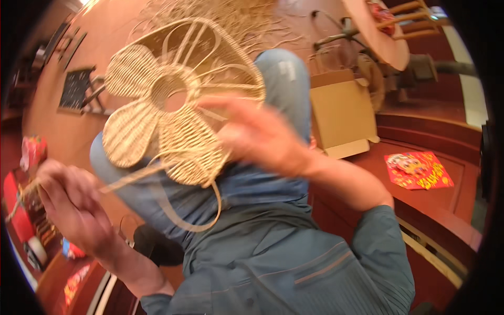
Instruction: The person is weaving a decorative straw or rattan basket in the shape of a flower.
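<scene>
A flower-shaped woven straw piece (131,134) with a round central hole lies over my jeans-covered legs, backed by a tan panel with loose strands threaded across its upper right. My left hand (76,205), at the lower left, is closed round a pale straw strand (131,179) that stretches to the lowest petal. My right hand (262,136) reaches over the piece's right side, index finger extended toward the centre; motion blur hides whether it grips anything. A long loop of strand hangs below that petal.
Loose straw (236,21) covers the floor ahead. An open cardboard box (341,115) and a red printed paper (420,178) on a wooden surface are at my right, with a rolling chair base (341,37) beyond. A black folding item (77,86) and red objects are at left.
</scene>
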Demonstrator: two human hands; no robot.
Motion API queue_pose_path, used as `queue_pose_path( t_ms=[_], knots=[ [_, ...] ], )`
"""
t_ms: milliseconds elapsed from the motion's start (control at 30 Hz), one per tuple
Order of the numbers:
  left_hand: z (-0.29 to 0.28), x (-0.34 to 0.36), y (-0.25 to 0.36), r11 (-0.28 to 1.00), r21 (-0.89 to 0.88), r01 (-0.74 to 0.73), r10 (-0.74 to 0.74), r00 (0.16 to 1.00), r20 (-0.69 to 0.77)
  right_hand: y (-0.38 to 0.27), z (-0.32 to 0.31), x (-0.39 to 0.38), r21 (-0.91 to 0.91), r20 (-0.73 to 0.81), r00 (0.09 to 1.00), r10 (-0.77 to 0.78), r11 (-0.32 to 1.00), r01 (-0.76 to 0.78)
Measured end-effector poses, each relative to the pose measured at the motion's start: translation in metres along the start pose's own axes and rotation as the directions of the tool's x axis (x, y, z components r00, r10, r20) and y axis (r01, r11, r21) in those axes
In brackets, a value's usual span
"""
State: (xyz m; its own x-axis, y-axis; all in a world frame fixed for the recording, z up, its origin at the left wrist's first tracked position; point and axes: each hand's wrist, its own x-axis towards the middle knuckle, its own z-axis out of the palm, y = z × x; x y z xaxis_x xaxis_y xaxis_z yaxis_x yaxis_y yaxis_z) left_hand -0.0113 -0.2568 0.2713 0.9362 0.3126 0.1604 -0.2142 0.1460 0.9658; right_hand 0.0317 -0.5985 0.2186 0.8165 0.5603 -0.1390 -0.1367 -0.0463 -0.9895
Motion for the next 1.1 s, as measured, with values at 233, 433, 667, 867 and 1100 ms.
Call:
queue_pose_path(
  t_ms=[233, 433, 667, 867, 1100],
  knots=[
    [-0.145, 0.013, 0.000, 0.973, 0.218, 0.078, 0.051, 0.845, -0.533, 0.017, -0.122, -0.014, 0.248, -0.491, 0.860, 0.140, 0.969, -0.016],
    [-0.076, -0.039, -0.028, 0.787, 0.413, 0.458, -0.396, 0.889, -0.231, 0.036, -0.152, -0.041, 0.373, -0.307, 0.889, 0.341, 0.902, -0.217],
    [0.013, -0.058, -0.027, 0.716, 0.455, 0.530, -0.644, 0.753, 0.136, 0.033, -0.176, -0.051, 0.418, -0.131, 0.871, 0.474, 0.823, -0.385],
    [0.062, -0.066, -0.046, 0.765, 0.574, 0.293, -0.540, 0.778, 0.323, 0.033, -0.198, -0.069, 0.381, -0.237, 0.852, 0.466, 0.852, -0.360],
    [0.058, -0.063, -0.042, 0.753, 0.653, 0.084, -0.332, 0.905, 0.266, 0.048, -0.195, -0.082, -0.176, -0.570, 0.676, 0.467, 0.735, -0.655]
  ],
)
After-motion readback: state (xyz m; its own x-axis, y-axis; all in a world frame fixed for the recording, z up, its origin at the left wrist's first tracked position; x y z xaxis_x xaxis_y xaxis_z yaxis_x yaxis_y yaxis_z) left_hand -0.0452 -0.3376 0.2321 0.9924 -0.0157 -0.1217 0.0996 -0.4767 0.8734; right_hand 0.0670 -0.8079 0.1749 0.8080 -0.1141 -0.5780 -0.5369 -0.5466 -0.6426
